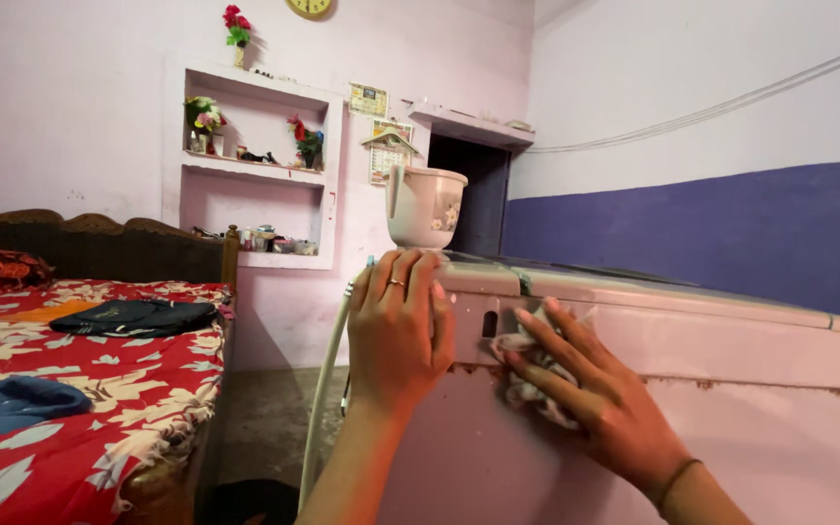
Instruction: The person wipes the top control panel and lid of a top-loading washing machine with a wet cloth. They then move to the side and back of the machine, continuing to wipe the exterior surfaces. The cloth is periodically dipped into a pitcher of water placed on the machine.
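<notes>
Here the right hand [590, 389] presses a pale, crumpled cloth [527, 365] flat against the front of a pink washing machine [731, 389], just under its top edge. The fingers are spread over the cloth, pinning it to the panel rather than clenching it. The cloth looks soft, light and limp, so it probably bunches and slides easily; it seems best held by a wad under the palm. The left hand [399, 331] lies open on the machine's near corner, fingers hooked over the top, holding nothing but bracing there. The machine looks stiff, heavy and smooth, with rusty marks along the seam beside the cloth.

Beyond, a cream jug [424, 205] stands on the lid; it appears to be light plastic. A grey hose [323, 389] runs down the machine's side. To the left lies a bed [80, 389] with a red flowered sheet.

Most of the cloth is hidden under the hand, and the machine's lower part is cut off.
</notes>
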